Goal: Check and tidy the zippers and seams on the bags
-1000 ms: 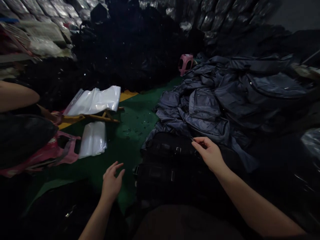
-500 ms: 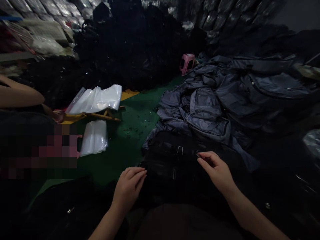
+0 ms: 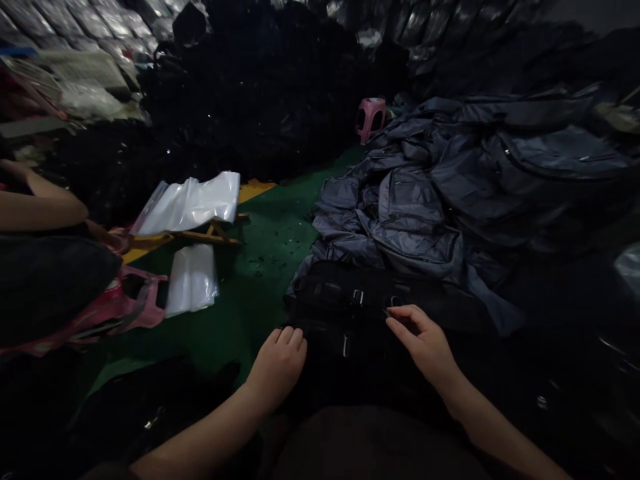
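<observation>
In front of me lies a black bag (image 3: 330,285) with small metal buckles, its lower part lost in the dark. My left hand (image 3: 278,365) is closed at the bag's left edge, the fingers curled down over the black fabric. Thumb and forefinger of my right hand (image 3: 423,341) pinch a small dark piece on the bag's right half, just below a metal ring; it is too dark to tell what the piece is. Grey-blue bags (image 3: 415,213) lie heaped directly behind the black one.
Clear plastic sheets (image 3: 193,200) rest on a low wooden stand (image 3: 215,233), with more plastic (image 3: 193,280) below. A co-worker's arm (image 3: 45,207) shows at left beside a pink chair (image 3: 150,303). A pink stool (image 3: 371,120) stands behind, near dark heaps.
My left hand has moved right and its fingers have curled down at the bag's edge. My right hand keeps its pinch, shifted slightly left. The view has tilted a little.
</observation>
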Motion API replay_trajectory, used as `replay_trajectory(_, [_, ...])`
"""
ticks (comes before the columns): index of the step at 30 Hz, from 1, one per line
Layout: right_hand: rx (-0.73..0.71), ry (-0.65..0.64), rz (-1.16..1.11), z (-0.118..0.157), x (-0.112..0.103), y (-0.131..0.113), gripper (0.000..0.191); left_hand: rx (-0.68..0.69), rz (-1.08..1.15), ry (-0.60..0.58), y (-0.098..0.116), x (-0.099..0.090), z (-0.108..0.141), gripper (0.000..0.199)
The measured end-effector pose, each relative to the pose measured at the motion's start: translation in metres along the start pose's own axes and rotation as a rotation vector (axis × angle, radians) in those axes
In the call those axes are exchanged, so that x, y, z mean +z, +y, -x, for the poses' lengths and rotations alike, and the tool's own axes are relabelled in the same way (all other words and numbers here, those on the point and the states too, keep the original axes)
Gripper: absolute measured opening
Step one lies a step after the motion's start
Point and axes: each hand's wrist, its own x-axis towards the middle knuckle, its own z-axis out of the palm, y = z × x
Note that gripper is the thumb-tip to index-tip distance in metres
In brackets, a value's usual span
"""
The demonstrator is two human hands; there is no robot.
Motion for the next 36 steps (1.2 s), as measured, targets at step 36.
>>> replay_trajectory(36, [0.013, 0.021, -0.003, 0.001, -0.004, 0.012, 0.028, -0.463, 0.861, 0.024, -0.012, 0.013, 0.010, 0.020])
